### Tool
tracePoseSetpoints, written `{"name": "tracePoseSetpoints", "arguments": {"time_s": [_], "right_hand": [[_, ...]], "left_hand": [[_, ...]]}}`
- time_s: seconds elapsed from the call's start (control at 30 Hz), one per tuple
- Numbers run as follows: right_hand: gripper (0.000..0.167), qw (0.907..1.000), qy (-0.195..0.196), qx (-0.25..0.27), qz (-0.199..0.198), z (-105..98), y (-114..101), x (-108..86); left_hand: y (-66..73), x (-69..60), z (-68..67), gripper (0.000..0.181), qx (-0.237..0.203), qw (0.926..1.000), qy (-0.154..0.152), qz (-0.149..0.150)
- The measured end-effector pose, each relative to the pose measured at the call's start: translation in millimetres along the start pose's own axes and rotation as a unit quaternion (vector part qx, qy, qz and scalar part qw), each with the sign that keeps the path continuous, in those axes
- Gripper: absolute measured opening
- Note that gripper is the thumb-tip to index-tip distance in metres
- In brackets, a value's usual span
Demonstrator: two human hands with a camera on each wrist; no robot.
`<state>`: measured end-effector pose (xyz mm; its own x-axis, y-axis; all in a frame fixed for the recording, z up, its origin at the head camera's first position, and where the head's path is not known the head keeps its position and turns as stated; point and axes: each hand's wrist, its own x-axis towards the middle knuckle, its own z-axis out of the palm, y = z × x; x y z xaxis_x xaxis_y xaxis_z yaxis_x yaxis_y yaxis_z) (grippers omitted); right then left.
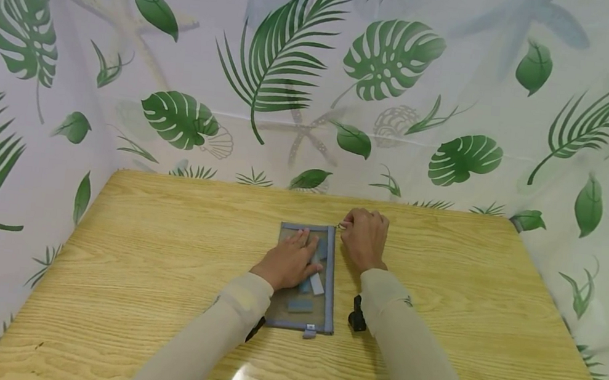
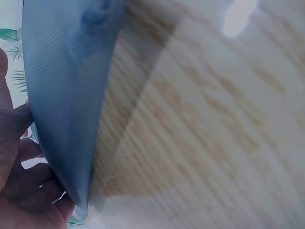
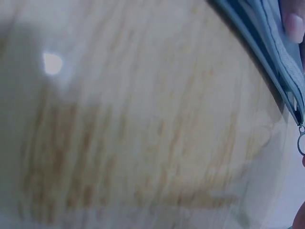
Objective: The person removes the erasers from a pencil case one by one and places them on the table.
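Observation:
A zippered mesh pouch [image 1: 279, 311] with blue-grey edging lies flat on the table. Inside it show a white bar-shaped piece [image 1: 317, 284], a bluish flat piece [image 1: 300, 306] and other bluish pieces partly covered by the hand. My left hand [image 1: 288, 259] rests on top of the pouch, fingers extended. At the pouch's far right corner my right hand [image 1: 364, 238] pinches the zipper pull [image 1: 341, 225]. The pull's metal ring [image 3: 299, 142] appears at the edge of the right wrist view, beside a fingertip. In the left wrist view, the fingers [image 2: 31, 181] are against the pouch [image 2: 66, 100].
The pouch lies on a wood-grain table [image 1: 166, 231]. Behind and at both sides hangs a white cloth [image 1: 297, 152] printed with green leaves and starfish. A black wrist device [image 1: 357, 319] hangs under the right sleeve.

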<state>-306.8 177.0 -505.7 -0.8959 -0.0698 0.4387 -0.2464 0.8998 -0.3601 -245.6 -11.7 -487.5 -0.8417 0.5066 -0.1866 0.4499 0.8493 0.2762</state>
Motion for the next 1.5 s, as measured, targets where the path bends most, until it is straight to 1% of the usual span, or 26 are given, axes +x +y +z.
{"name": "tracePoseSetpoints", "arguments": {"time_s": [0.23,0.5,0.63,0.73,0.87,1.0,1.13,1.27,1.33,1.4,1.5], "right_hand": [[0.01,0.9999,-0.008,0.006,0.0,-1,1,-1.3],[0.011,0.9987,-0.042,0.024,0.016,-9,-1,1.9],[0.009,0.9985,-0.046,0.031,0.006,-14,-2,2.2],[0.009,0.9977,-0.056,0.038,0.001,-17,-3,2.4],[0.012,0.9956,-0.079,0.049,0.012,-22,-1,3.3],[0.017,0.9915,-0.1,0.08,0.021,-34,1,3.7],[0.024,0.987,-0.112,0.112,0.026,-48,2,3.8],[0.028,0.9848,-0.1,0.141,0.018,-62,6,1.0],[0.029,0.9832,-0.092,0.157,0.01,-69,8,-1.6],[0.031,0.9827,-0.085,0.164,-0.002,-75,10,-4.6],[0.033,0.9835,-0.07,0.165,-0.021,-80,12,-9.2]], "left_hand": [[2.0,-0.7,0.0,0.069,-0.003,1.0,0.0,-0.002],[0.1,-1.2,-0.2,0.068,-0.009,1.0,-0.001,-0.001],[-0.4,-1.8,0.0,0.068,-0.007,1.0,0.001,0.001],[-0.9,-3.4,1.3,0.068,-0.002,0.9999,0.009,0.008],[-1.4,-6.9,2.2,0.069,-0.01,0.9992,0.027,0.029],[-4.7,-13.0,-0.1,0.074,-0.041,0.9967,0.044,0.054],[-11.0,-22.4,-6.7,0.079,-0.057,0.9945,0.054,0.069],[-15.1,-35.1,-14.1,0.08,-0.062,0.993,0.061,0.08],[-16.4,-42.5,-16.1,0.082,-0.066,0.9927,0.061,0.081],[-17.7,-49.9,-16.5,0.084,-0.072,0.9919,0.062,0.084],[-20.0,-60.3,-14.6,0.087,-0.081,0.9916,0.062,0.079]]}}
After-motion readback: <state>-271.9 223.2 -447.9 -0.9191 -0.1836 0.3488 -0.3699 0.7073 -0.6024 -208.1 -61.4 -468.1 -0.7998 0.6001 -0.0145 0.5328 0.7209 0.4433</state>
